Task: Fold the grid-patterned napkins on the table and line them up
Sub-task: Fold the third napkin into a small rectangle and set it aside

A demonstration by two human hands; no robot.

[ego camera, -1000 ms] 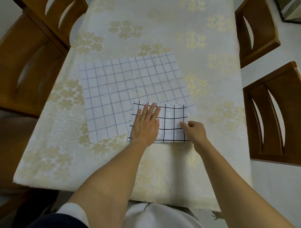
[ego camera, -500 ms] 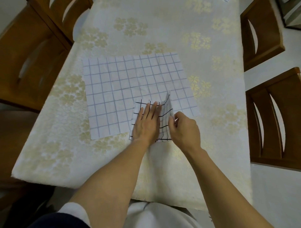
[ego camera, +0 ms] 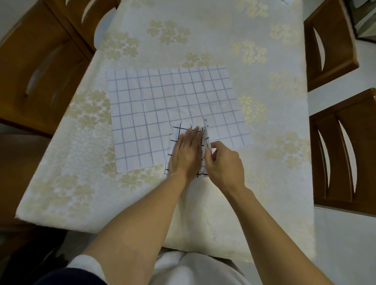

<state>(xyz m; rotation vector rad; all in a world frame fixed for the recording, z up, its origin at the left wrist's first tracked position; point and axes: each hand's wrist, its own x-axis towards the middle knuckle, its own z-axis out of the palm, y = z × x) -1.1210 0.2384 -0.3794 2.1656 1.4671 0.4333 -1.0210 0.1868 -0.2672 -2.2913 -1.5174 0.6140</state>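
A small white napkin with a black grid (ego camera: 175, 135) lies at the near edge of a larger, unfolded napkin with a pale blue grid (ego camera: 162, 109). My left hand (ego camera: 187, 154) lies flat on the small napkin with straight fingers, pressing it to the table. My right hand (ego camera: 223, 164) pinches the small napkin's right edge, which stands up folded over beside my left fingers. Most of the small napkin is hidden under both hands.
The table (ego camera: 203, 32) wears a cream cloth with gold flowers. Wooden chairs stand at the left (ego camera: 40, 67) and at the right (ego camera: 343, 142), with another at the far right (ego camera: 329, 40). A bit of paper shows at the table's far edge (ego camera: 285, 1).
My right hand has lifted the small napkin's right edge and carried it leftward over toward my left hand. My left hand has stayed pressed flat on the napkin.
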